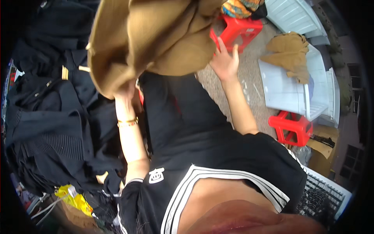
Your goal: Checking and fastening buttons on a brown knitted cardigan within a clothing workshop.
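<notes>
A brown cloth garment [167, 39] hangs in folds at the top of the view, over my lap. My left hand [125, 89] grips its lower left edge, and the cloth covers most of the fingers. My right hand [226, 62] is open beside the garment's right edge, thumb and fingers apart. Whether its fingertips touch the cloth I cannot tell. Dark garments [58, 128] lie in a large heap to my left, some with ribbed parts and pale labels.
On the right a pale plastic crate [280, 87] has another brown garment [290, 48] draped over its rim, with a red stool [292, 128] by it. A second red stool [243, 31] stands ahead, carrying a colourful cloth [237, 8]. A yellow bag [74, 201] lies at lower left.
</notes>
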{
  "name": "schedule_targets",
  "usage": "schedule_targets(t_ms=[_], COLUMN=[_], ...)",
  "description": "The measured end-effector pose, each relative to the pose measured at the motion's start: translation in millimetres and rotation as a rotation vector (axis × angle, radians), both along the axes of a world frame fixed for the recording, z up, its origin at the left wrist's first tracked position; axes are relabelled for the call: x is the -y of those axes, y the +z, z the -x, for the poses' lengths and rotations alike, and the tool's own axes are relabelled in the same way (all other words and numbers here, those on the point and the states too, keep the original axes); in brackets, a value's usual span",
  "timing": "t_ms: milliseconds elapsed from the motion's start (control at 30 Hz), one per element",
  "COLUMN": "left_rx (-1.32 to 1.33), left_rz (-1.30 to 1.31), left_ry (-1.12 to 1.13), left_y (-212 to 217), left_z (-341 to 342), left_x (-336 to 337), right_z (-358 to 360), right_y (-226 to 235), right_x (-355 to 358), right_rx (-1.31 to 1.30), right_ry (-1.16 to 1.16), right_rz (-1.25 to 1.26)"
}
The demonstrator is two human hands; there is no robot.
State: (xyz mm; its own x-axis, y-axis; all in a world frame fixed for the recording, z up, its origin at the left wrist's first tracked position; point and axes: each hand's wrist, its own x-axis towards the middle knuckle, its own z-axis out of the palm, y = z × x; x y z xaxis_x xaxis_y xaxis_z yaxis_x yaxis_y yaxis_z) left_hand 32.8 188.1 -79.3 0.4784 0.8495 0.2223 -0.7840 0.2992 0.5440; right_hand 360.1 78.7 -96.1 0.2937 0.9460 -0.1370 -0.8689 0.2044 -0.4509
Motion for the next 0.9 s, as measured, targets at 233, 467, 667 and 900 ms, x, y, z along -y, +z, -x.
schedule_targets(t_ms=[233, 467, 667, 900], left_rx=[-0.587, -1.044, -1.309, -1.427], left_rz=[0.1, -0.368, -0.301, -0.57], left_ry=[-0.076, -0.284, 0.329, 0.368], left_y=[-10, 22, 33, 17], left_z=[1, 94, 61, 12], left_x=[50, 117, 118, 137], right_z=[35, 43, 77, 99], right_y=[-20, -6, 10, 20], right_x=[-9, 9, 26, 55], right_rx=[0.211, 0.929, 1.175, 1.132], right_ry=[0.129, 0.092, -0.068, 0.113], right_rz=[0.01, 0.237, -0.01, 0.118])
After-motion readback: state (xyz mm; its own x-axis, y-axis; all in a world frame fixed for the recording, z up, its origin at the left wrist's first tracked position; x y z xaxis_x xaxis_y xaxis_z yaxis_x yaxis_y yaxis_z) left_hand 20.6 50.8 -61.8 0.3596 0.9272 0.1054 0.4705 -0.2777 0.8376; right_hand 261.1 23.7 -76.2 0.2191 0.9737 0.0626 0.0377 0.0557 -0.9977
